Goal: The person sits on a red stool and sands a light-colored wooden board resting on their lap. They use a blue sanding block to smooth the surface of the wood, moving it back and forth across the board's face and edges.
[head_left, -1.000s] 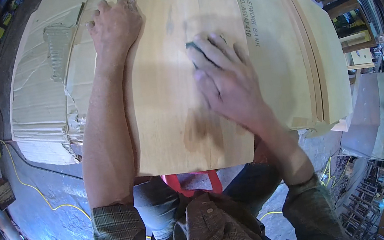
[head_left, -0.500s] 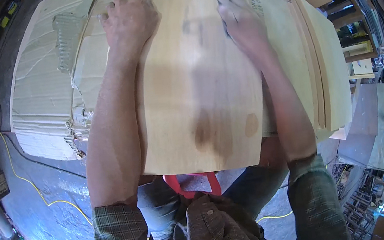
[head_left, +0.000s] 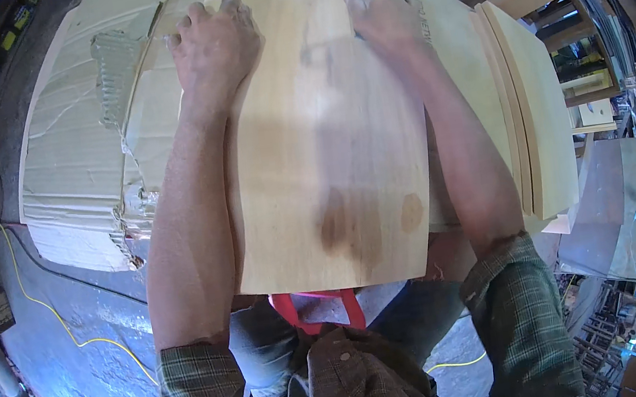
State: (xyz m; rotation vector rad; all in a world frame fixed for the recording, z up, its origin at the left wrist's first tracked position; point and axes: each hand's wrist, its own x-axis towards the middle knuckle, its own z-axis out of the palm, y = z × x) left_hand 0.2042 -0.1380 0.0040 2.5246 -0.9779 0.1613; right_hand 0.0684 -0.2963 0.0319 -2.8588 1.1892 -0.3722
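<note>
A pale wooden board (head_left: 289, 162) stretches away from me, with a dark stain and a smaller brown knot near its close end. My left hand (head_left: 217, 43) grips the far left edge, fingers bent over it. On the board's far right part is my right hand (head_left: 389, 16), closed and pressed down. A thin dark edge shows beside its thumb and under the fingers, like a small sheet; most of it is hidden by the hand.
Cardboard (head_left: 74, 174) with torn patches lies left of the board. More pale boards (head_left: 540, 113) are stacked on the right. A yellow cord (head_left: 60, 317) crosses the floor at left. Something with a red strap (head_left: 355, 306) sits below the board's close end, between my legs.
My right hand has slid left across the board, toward its middle. My left hand keeps its hold on the left edge. The whole view has shifted slightly.
</note>
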